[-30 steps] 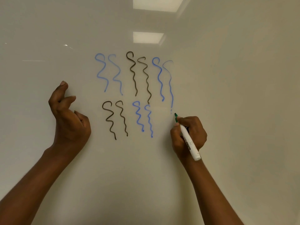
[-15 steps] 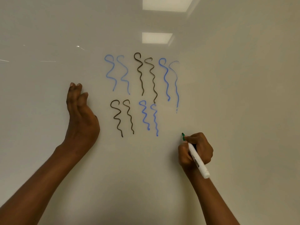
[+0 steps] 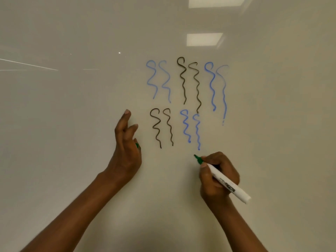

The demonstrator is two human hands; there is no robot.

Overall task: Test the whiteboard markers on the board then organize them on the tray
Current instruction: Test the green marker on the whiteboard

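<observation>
1. While the right hand (image 3: pixel 219 176) holds the green marker (image 3: pixel 228 185), its fingers and thumb are curled tight round the white body, near the front end.
2. The marker's green tip points up and to the left. It sits at the whiteboard (image 3: pixel 72 128), just under the low end of a blue squiggle. I cannot tell if the tip touches the board.
3. The back end of the marker sticks out past the hand, down and to the right.
4. The left hand (image 3: pixel 125 148) is up by the board, to the left of the squiggles. Its top finger is nearly straight, and the others bend in.
5. The low fingers curl round a small green piece (image 3: pixel 137 145) — only a bit of it shows, so I cannot tell what it is.
6. On the board are two rows of wavy lines, in pairs. The top row has a blue pair (image 3: pixel 158 80), a brown pair (image 3: pixel 190 84) and another blue pair (image 3: pixel 217 88).
7. The bottom row has a brown pair (image 3: pixel 161 128) beside the left hand and a blue pair (image 3: pixel 190 129) — that one is right above the marker tip.
8. Two bright ceiling lights (image 3: pixel 204 39) shine back off the board near the top.
</observation>
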